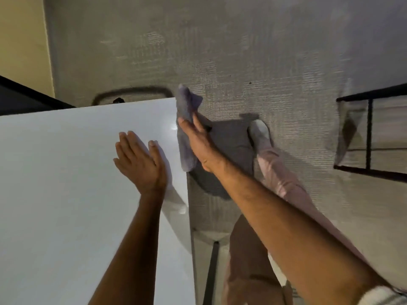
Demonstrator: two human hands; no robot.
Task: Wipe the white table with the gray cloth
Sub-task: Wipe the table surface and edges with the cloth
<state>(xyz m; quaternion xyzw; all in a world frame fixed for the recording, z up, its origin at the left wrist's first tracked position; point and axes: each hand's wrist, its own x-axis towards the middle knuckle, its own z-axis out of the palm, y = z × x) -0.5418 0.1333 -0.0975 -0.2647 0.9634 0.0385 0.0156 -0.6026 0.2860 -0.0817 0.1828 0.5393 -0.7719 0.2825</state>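
Note:
The white table fills the left half of the head view; its right edge runs down the middle. My left hand lies flat on the tabletop, fingers together, holding nothing. My right hand is stretched out at the table's right edge near the far corner, pressed against the gray cloth. The cloth hangs over that edge, with its top end standing above the corner. I cannot see whether the fingers close around the cloth or only press on it.
A gray carpet covers the floor beyond and right of the table. My leg in light trousers with a white sock stands right of the table edge. A black metal frame is at the far right, dark furniture at the far left.

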